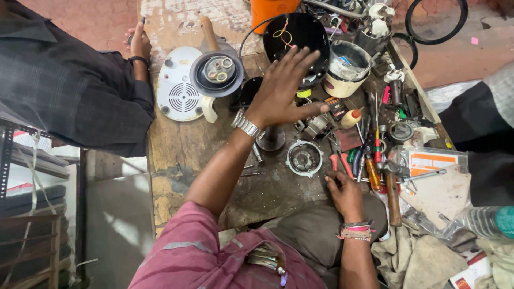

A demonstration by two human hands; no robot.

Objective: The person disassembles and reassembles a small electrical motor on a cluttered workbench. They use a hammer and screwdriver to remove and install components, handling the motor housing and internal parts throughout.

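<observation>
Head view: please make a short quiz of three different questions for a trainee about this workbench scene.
1. True or false: the left hand wears a wristwatch.
2. What lies closest to the right hand? A) round metal part B) hammer C) white base plate
3. Fill in: the left hand is spread open above the black ____.

Key: 1 true. 2 A. 3 housing.

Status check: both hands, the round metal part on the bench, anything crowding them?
Left hand open, fingers spread, raised above bench. Right hand empty, resting beside round metal part. Screwdrivers and hammer crowd the right side.
</observation>
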